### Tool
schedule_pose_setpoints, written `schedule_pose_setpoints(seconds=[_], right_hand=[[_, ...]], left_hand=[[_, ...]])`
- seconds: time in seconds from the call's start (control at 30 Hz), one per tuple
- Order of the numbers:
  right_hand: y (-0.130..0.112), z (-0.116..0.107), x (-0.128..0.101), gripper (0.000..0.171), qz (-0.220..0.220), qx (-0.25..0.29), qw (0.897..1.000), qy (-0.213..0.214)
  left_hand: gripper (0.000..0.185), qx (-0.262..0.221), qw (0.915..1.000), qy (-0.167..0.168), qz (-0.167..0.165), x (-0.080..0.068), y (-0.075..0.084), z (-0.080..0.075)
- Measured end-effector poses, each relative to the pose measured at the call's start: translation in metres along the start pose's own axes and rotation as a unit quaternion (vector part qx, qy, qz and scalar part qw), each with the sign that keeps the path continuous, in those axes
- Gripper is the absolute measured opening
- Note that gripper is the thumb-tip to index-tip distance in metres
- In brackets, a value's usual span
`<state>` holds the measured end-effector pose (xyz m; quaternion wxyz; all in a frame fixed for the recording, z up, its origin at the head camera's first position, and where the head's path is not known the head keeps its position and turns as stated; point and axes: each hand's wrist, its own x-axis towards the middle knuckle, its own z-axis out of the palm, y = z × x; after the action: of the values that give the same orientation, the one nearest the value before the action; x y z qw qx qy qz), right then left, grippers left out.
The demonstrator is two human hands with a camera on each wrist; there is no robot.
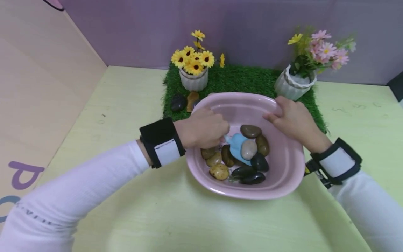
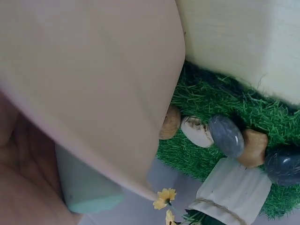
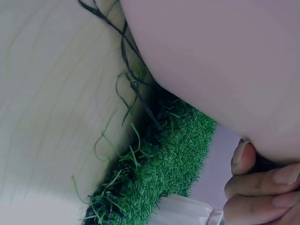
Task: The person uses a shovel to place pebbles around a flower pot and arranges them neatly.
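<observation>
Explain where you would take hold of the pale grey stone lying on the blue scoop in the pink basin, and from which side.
Pinch the pale grey stone across its narrower sides from above. It sits on top of the blue scoop with darker stones close around it, so only its top is free.

I see a pink basin (image 1: 283, 168) straddling the grass mat's front edge and the surface, toward the back middle. Inside lie smooth pebbles (image 1: 242, 164), brown, tan, black, and a blue scoop (image 1: 237, 147) carrying one pale grey stone (image 1: 248, 149).
</observation>
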<state>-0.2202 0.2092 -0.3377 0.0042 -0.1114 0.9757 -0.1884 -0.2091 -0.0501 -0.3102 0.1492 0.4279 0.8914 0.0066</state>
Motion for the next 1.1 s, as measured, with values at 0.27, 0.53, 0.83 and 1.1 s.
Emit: schedule_pose_setpoints(seconds=[0.27,0.53,0.83,1.1], right_hand=[[-0.001,-0.001,0.0,0.037,0.001,-0.004,1.0,0.003],[-0.002,-0.002,0.001,0.037,-0.008,-0.004,1.0,0.007],[-0.003,-0.001,0.001,0.037,-0.007,-0.007,1.0,0.002],[-0.003,-0.001,0.0,0.037,-0.002,-0.003,1.0,0.0]], left_hand=[[0.008,-0.013,0.9991,0.035,0.021,-0.001,-0.002,0.005],[0.011,-0.031,0.9973,0.057,0.034,-0.007,-0.002,0.007],[0.01,-0.061,0.9961,0.056,0.029,-0.004,0.01,0.01],[0.021,-0.044,0.9986,0.025,0.015,0.0,0.017,0.017]])
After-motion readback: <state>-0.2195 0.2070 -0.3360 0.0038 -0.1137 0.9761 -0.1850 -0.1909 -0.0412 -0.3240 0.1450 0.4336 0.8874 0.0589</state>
